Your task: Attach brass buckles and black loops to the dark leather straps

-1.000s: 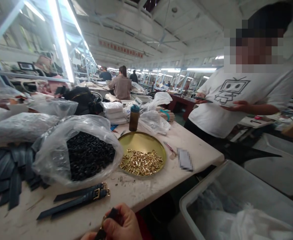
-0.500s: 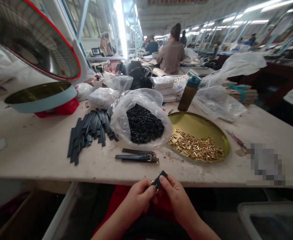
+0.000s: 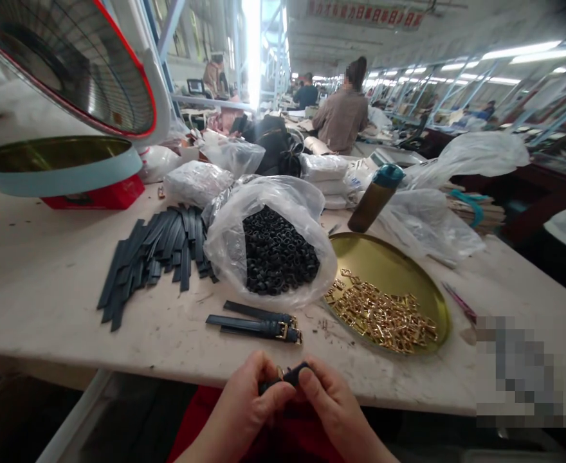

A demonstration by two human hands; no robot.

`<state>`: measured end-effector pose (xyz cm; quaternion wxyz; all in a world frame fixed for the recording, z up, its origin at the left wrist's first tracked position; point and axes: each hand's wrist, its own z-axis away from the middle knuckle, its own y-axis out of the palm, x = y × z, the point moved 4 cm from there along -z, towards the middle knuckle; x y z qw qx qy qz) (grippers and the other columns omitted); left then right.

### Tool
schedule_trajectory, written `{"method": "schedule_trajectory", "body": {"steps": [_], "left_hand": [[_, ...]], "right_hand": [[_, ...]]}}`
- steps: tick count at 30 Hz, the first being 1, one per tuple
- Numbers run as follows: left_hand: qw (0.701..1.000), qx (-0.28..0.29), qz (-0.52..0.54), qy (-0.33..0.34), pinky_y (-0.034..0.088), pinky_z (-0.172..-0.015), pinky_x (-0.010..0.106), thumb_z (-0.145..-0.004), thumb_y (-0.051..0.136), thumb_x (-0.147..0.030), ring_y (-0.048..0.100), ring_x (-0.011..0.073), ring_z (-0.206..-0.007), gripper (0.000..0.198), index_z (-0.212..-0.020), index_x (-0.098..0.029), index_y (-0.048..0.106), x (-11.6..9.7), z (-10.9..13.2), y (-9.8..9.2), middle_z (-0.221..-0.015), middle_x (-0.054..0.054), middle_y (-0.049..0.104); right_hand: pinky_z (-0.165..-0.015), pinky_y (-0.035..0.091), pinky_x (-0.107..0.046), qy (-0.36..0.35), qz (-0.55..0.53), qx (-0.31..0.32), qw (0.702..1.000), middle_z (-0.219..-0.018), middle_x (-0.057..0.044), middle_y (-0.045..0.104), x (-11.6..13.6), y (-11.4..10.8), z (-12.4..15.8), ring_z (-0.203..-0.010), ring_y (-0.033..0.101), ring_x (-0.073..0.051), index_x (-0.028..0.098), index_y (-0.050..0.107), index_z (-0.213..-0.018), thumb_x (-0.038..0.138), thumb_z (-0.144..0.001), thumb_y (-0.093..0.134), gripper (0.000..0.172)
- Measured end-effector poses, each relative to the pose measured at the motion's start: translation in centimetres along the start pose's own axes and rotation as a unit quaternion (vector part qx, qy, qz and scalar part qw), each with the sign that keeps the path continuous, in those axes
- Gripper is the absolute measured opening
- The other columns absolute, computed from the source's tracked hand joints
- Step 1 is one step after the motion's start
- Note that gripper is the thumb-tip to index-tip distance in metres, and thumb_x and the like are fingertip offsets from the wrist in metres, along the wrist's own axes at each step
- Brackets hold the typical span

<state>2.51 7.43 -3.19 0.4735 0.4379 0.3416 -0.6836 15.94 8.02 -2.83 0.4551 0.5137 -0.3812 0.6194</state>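
Both hands meet at the table's front edge around one dark strap with a gold buckle on it. My left hand pinches the buckle end, its thumb lying along the strap. On the other side my right hand grips the strap between thumb and fingers. Part of the strap is hidden by the fingers. Just beyond the hands lie several buckled straps. Behind these stands an open plastic bag of small black loops. Gold buckles are heaped in a round gold tray.
Loose dark strips are piled on the left, near a pale-blue pan on a red base and a large fan. A bottle stands behind the tray; scissors lie right of it. People work farther back.
The view has tilted and shifted, so the table things appear lower. The strap between my hands has turned from steeply slanted to nearly level, and the hands have closed more around it.
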Motion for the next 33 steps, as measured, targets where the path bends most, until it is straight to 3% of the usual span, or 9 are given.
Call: {"method": "schedule_trajectory", "body": {"steps": [2,3,5,8,11,15,22,28,33], "left_hand": [[1.0,0.004,-0.005,0.028,0.038,-0.049,0.02,-0.078,0.052,-0.037,0.049,0.0098,-0.049,0.034,-0.105,-0.018,0.044,-0.4,-0.5,-0.3,-0.06,-0.006,0.053],[0.999,0.01,-0.013,0.039,0.039,-0.051,0.021,-0.08,0.048,-0.037,0.05,0.0102,-0.051,0.037,-0.112,-0.018,0.043,-0.7,-0.7,-0.3,-0.062,-0.006,0.053],[0.998,0.01,-0.03,0.045,0.039,-0.053,0.021,-0.084,0.042,-0.039,0.049,0.0098,-0.051,0.037,-0.112,-0.016,0.046,-1.1,-0.9,-0.4,-0.061,-0.005,0.052],[0.999,-0.01,-0.028,0.04,0.036,-0.048,0.02,-0.083,0.041,-0.045,0.044,0.0088,-0.046,0.04,-0.108,-0.014,0.049,-1.1,-1.0,-0.6,-0.055,-0.006,0.048],[0.999,-0.016,-0.02,0.025,0.031,-0.043,0.02,-0.081,0.041,-0.052,0.04,0.0085,-0.041,0.047,-0.107,-0.014,0.05,-0.8,-0.9,-1.0,-0.051,-0.007,0.046],[0.999,-0.037,-0.022,0.032,0.026,-0.04,0.019,-0.079,0.041,-0.057,0.035,0.0074,-0.037,0.049,-0.099,-0.014,0.051,-0.9,-0.9,-2.1,-0.046,-0.008,0.043],[0.986,-0.13,-0.014,0.1,0.028,-0.038,0.018,-0.076,0.044,-0.055,0.036,0.0079,-0.036,0.039,-0.081,-0.016,0.051,-2.9,-2.2,-2.8,-0.044,-0.008,0.043],[0.98,-0.098,-0.128,0.119,0.031,-0.042,0.019,-0.078,0.044,-0.046,0.04,0.0099,-0.04,0.032,-0.068,-0.018,0.056,-3.6,-0.4,-1.3,-0.042,-0.006,0.044],[0.97,-0.032,-0.171,0.172,0.046,-0.057,0.02,-0.076,0.049,-0.047,0.058,0.016,-0.058,0.03,-0.073,-0.023,0.066,-2.4,0.4,-0.8,-0.061,-0.002,0.064]], "right_hand": [[-0.056,0.038,-0.024,-0.037,0.096,0.006,0.995,-0.061,0.0,0.049,1.1,-1.7,-2.8,-0.059,0.046,-0.012,0.017,0.052,-0.066,0.054,-0.086,0.028,0.048],[-0.058,0.039,-0.025,-0.061,0.161,-0.025,0.985,-0.062,0.0,0.05,1.7,-2.8,-4.5,-0.061,0.047,-0.013,0.017,0.054,-0.07,0.051,-0.087,0.027,0.046],[-0.066,0.039,-0.026,-0.082,0.317,-0.13,0.936,-0.074,-0.003,0.056,2.5,-4.9,-8.1,-0.07,0.051,-0.015,0.017,0.056,-0.08,0.041,-0.086,0.038,0.03],[-0.075,0.037,-0.031,-0.078,0.377,-0.171,0.907,-0.084,-0.007,0.058,2.7,-5.9,-12.5,-0.079,0.053,-0.019,0.016,0.058,-0.08,0.022,-0.076,0.055,0.008],[-0.078,0.037,-0.031,-0.082,0.375,-0.171,0.907,-0.083,-0.007,0.058,2.5,-5.7,-14.0,-0.082,0.054,-0.02,0.016,0.06,-0.074,0.015,-0.072,0.056,0.005],[-0.076,0.039,-0.03,-0.096,0.326,-0.166,0.926,-0.086,-0.007,0.061,2.9,-5.4,-12.3,-0.084,0.055,-0.018,0.017,0.061,-0.082,0.024,-0.08,0.046,0.016],[-0.043,0.037,-0.021,-0.057,0.162,-0.031,0.985,-0.056,0.001,0.057,3.6,-1.9,-7.4,-0.042,0.046,-0.008,0.014,0.056,-0.083,0.043,-0.084,0.036,0.035],[-0.041,0.033,-0.018,0.002,-0.021,0.055,0.998,-0.056,0.002,0.055,3.8,-0.3,-3.1,-0.04,0.042,-0.006,0.013,0.057,-0.088,0.056,-0.078,0.043,0.046],[-0.042,0.024,-0.017,-0.048,0.072,0.049,0.995,-0.053,0.005,0.047,3.0,-0.8,-1.0,-0.044,0.035,-0.004,0.015,0.067,-0.089,0.055,-0.079,0.045,0.047]]}}
